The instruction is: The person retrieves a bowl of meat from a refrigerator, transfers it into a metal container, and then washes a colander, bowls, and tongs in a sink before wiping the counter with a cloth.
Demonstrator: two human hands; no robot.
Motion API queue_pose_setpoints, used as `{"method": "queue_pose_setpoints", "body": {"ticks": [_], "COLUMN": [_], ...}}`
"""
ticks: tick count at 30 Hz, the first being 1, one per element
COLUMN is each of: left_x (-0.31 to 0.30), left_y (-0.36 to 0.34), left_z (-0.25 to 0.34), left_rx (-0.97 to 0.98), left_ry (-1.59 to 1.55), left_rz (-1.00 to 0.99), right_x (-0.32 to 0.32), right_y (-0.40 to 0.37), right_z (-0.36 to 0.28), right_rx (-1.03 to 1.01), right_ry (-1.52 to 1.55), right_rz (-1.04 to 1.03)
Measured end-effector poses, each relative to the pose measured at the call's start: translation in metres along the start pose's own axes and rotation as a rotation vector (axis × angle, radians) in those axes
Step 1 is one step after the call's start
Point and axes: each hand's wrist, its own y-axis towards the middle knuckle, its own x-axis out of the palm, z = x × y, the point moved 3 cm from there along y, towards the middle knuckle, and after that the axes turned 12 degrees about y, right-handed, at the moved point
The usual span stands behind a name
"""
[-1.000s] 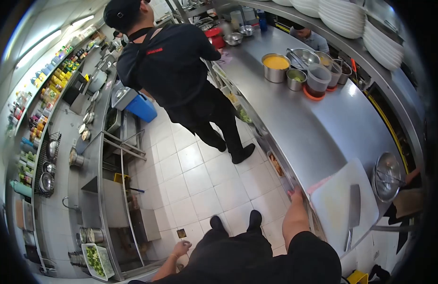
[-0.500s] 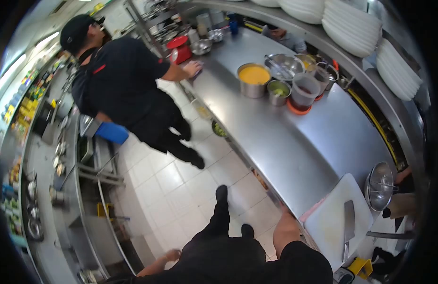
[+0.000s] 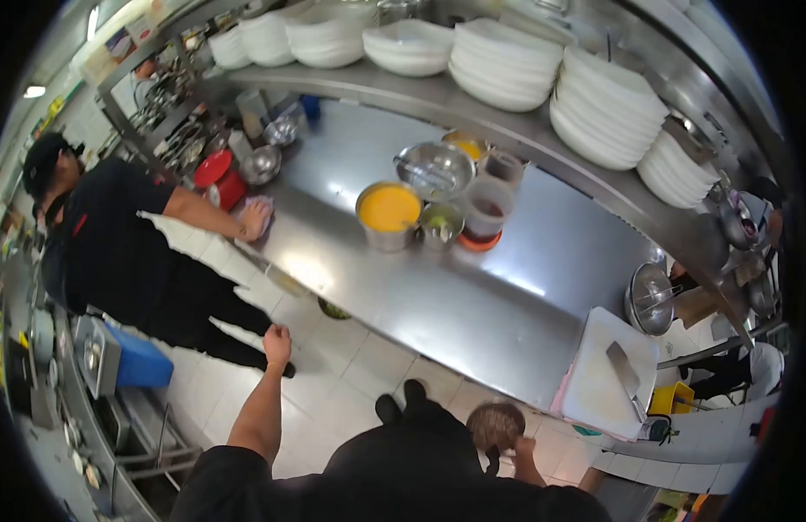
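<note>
Fingers (image 3: 517, 443) of the right hand (image 3: 523, 449) are curled onto the lower right edge of a round brown bowl (image 3: 494, 424). The hand holds it low in the frame, just right of centre, in front of the person's dark shirt and just off the near edge of the steel counter (image 3: 473, 304). It is too small to tell what the bowl is made of.

The left hand (image 3: 278, 341) reaches out at centre left above the floor tiles, fingers loose and slack, gripping nothing.

To the right of the bowl, a white cutting board (image 3: 590, 396) lies at the counter's end with a cleaver (image 3: 625, 370) flat on it. A lidded steel pot (image 3: 649, 298) stands just beyond the board.

Further up the counter is a cluster of containers: a pot of yellow sauce (image 3: 388, 209), a small pot of something green (image 3: 441, 224) touching it, a plastic tub (image 3: 487, 209) on an orange lid, and a steel mixing bowl (image 3: 433, 170) behind them.

Stacks of white plates (image 3: 607, 109) line the shelf above.

At the left, a co-worker in black (image 3: 116, 252) presses a hand on a cloth (image 3: 257, 213) at the counter's edge, near a red container (image 3: 218, 178).
</note>
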Motion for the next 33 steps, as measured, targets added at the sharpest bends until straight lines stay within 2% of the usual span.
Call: {"method": "queue_pose_setpoints", "body": {"ticks": [2, 3, 4, 5, 6, 8, 9, 10, 12, 14, 15, 17, 18, 19, 20, 21, 22, 23, 24, 25, 26, 27, 28, 29, 31, 33], "left_x": [-0.017, -0.011, -0.008, 0.008, 0.027, 0.034, 0.015, 0.015, 0.027, 0.032, 0.03, 0.012, 0.001, -0.003, -0.004, -0.004, -0.004, -0.015, 0.011, 0.036, 0.032, 0.02, 0.012, 0.007, -0.001, -0.036], "left_y": [0.031, 0.048, 0.061, 0.081, 0.095, 0.116, 0.117, 0.138, 0.191, 0.254, 0.285, 0.335, 0.354, 0.37, 0.389, 0.409, 0.42, 0.421, 0.458, 0.487, 0.49, 0.482, 0.475, 0.468, 0.464, 0.437], "left_z": [0.103, 0.134, 0.156, 0.162, 0.171, 0.207, 0.239, 0.246, 0.256, 0.248, 0.248, 0.249, 0.252, 0.248, 0.233, 0.23, 0.229, 0.236, 0.21, 0.189, 0.195, 0.205, 0.209, 0.211, 0.215, 0.238], "left_rx": [0.02, 0.151, 0.274, 0.175, 0.16, 0.275, 0.351, 0.418, 0.517, 0.524, 0.503, 0.449, 0.433, 0.467, 0.514, 0.574, 0.49, 0.437, 0.561, 0.623, 0.872, 0.779, 0.85, 0.919, 0.832, 0.738], "left_ry": [-0.226, -0.234, -0.232, -0.211, -0.357, -0.342, -0.267, -0.162, -0.025, 0.106, 0.19, 0.55, 0.66, 0.745, 0.81, 0.86, 0.875, 0.89, 0.892, 0.836, 0.963, 0.914, 0.869, 0.819, 0.674, 0.614], "left_rz": [0.064, 0.146, 0.233, 0.111, 0.142, 0.126, 0.101, 0.111, 0.123, 0.134, 0.149, 0.184, 0.13, 0.292, 0.25, 0.22, 0.101, -0.212, -0.363, -0.385, -0.352, -0.331, -0.239, -0.153, -0.13, -0.11], "right_x": [0.041, 0.068, -0.023, -0.038, -0.049, -0.098, -0.131, -0.159, -0.195, -0.244, -0.252, -0.282, -0.277, -0.268, -0.246, -0.219, -0.207, -0.201, -0.198, -0.196, -0.192, -0.186, -0.175, -0.167, -0.153, -0.145], "right_y": [-0.022, -0.028, -0.09, -0.104, -0.101, -0.112, -0.116, -0.12, -0.122, -0.125, -0.136, -0.167, -0.161, -0.147, -0.141, -0.12, -0.103, -0.1, -0.091, -0.079, -0.072, -0.066, -0.062, -0.057, -0.053, -0.067], "right_z": [0.08, 0.137, 0.025, 0.02, 0.02, -0.002, -0.022, -0.034, -0.004, 0.044, 0.003, -0.138, -0.136, -0.126, -0.136, -0.148, -0.163, -0.202, -0.256, -0.301, -0.33, -0.34, -0.347, -0.348, -0.35, -0.372], "right_rx": [0.102, 0.138, 0.326, 0.36, 0.385, 0.311, 0.227, 0.151, 0.206, 0.259, 0.306, 0.181, 0.181, 0.054, -0.066, -0.025, 0.019, 0.063, 0.094, 0.216, 0.347, 0.266, 0.188, 0.206, 0.203, 0.204], "right_ry": [0.195, 0.397, 0.368, 0.323, 0.271, 0.278, 0.275, 0.273, 0.808, 0.417, 0.748, 1.442, 1.449, 1.51, 1.575, 1.552, 1.525, 1.6, 1.675, 1.727, 1.78, 1.824, 1.87, 1.892, 1.757, 1.796], "right_rz": [-0.034, -0.067, -0.04, -0.146, -0.259, -0.416, -0.409, -0.395, -0.222, -0.147, 0.064, 0.53, 0.552, 0.535, 0.526, 0.605, 0.692, 0.724, 0.753, 0.799, 0.839, 0.856, 0.878, 0.929, 1.107, 1.123]}}
